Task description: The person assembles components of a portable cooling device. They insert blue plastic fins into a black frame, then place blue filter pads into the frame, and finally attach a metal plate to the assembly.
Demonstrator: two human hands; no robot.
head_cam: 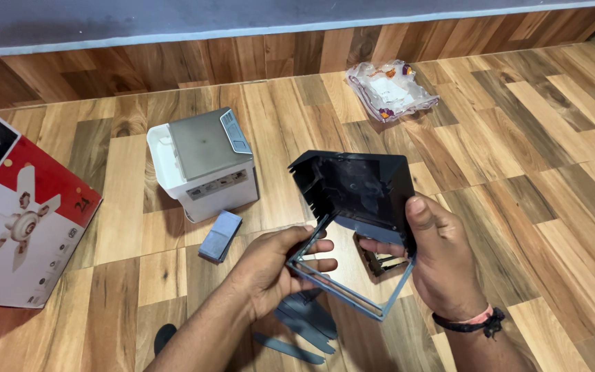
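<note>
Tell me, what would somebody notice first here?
Probably the big black plastic housing with a grey-blue square frame, held up in the middle by the left hand and the right hand. Behind it, a white boxy appliance sits on the wooden floor, and a red and white carton lies at the far left.

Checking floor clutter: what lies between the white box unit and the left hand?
In the head view, a small blue-grey flat piece lies between the white box unit and the left hand.
</note>
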